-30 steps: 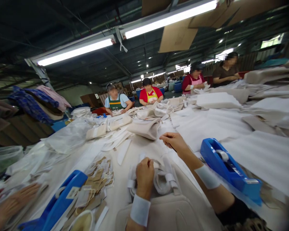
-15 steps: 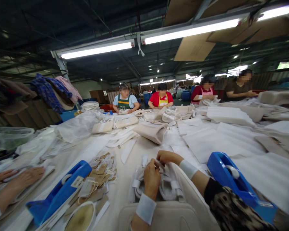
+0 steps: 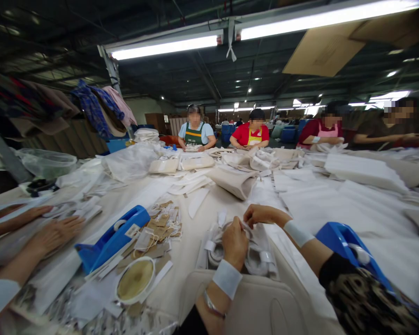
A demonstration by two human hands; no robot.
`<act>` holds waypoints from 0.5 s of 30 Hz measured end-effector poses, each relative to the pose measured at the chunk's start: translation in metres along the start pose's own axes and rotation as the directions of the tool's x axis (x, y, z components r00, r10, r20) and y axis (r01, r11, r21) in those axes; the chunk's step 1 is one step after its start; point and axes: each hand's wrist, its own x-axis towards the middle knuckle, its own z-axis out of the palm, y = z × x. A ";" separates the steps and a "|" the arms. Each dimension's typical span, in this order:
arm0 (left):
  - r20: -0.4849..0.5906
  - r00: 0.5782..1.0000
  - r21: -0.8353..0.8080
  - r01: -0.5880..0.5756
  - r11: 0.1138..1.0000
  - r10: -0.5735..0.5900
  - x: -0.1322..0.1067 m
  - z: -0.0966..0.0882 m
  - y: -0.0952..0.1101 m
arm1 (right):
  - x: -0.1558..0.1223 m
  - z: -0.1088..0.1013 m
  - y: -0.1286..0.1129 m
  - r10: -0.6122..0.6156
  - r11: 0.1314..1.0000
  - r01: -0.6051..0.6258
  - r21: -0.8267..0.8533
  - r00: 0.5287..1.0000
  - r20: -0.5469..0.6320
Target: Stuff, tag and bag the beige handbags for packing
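Beige bag (image 3: pixel 244 300) lies flat on the pale work table (image 3: pixel 186 253), straight in front of you. Near its left side sits one blue tape dispenser (image 3: pixel 108 244); another blue tape dispenser (image 3: pixel 335 239) stands to its right, partly behind your sleeve. Your left hand (image 3: pixel 235 242) is curled over the white-wrapped straps (image 3: pixel 263 257) at the bag's far end, and your right hand (image 3: pixel 261 214) bends in just beside it, fingers drawn together; I cannot tell what either one pinches. Small brown and white tags (image 3: pixel 160 228) lie scattered beside the left dispenser.
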 end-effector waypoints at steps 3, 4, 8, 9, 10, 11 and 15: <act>-0.034 0.997 0.133 -0.071 0.989 0.076 -0.006 -0.001 0.002 | -0.008 -0.004 -0.006 -0.033 0.999 0.031 -0.020 0.985 -0.171; -0.046 0.993 0.154 -0.101 0.983 0.109 -0.007 -0.002 0.003 | -0.012 -0.003 -0.008 -0.048 0.999 0.045 -0.017 0.974 -0.223; -0.126 0.973 -0.015 -0.196 0.980 0.193 -0.006 -0.007 0.004 | -0.036 0.013 -0.014 -0.083 0.988 0.120 0.096 0.941 -0.327; -0.145 0.974 -0.168 -0.195 0.966 0.171 -0.004 -0.008 0.003 | -0.043 0.018 -0.014 -0.082 0.979 0.138 0.153 0.942 -0.326; -0.150 0.980 -0.350 -0.176 0.920 0.130 -0.001 -0.008 0.003 | -0.050 0.023 -0.013 -0.076 0.964 0.152 0.218 0.944 -0.322; -0.138 0.987 -0.524 -0.142 0.840 0.081 0.002 -0.008 0.002 | -0.057 0.027 -0.012 -0.067 0.944 0.164 0.287 0.945 -0.319; -0.072 0.997 -0.837 -0.052 0.545 -0.015 0.011 -0.007 -0.002 | -0.077 0.035 -0.001 -0.039 0.823 0.240 0.516 0.928 -0.370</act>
